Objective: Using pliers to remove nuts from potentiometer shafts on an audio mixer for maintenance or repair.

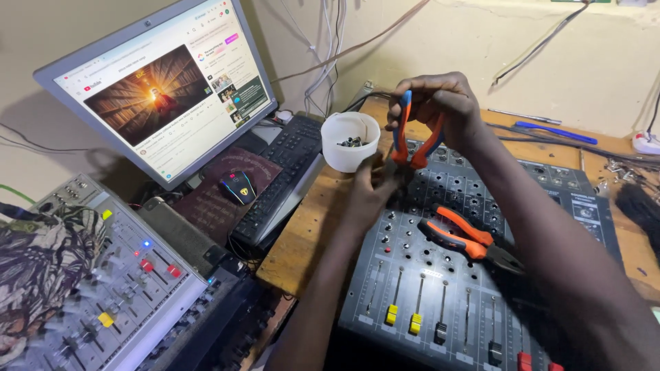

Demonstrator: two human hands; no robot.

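Two raised hands: right hand [440, 103] fingers clamped on orange-handled pliers [412, 134], left hand [371, 189] fingers pinched together.

In the upper left of the frame I see a flat monitor [161, 86] with a grey rim, tilted, lit with a white web page and a dark amber picture. At right, a small pale label [585, 208] sits on the grey mixer [481, 275].
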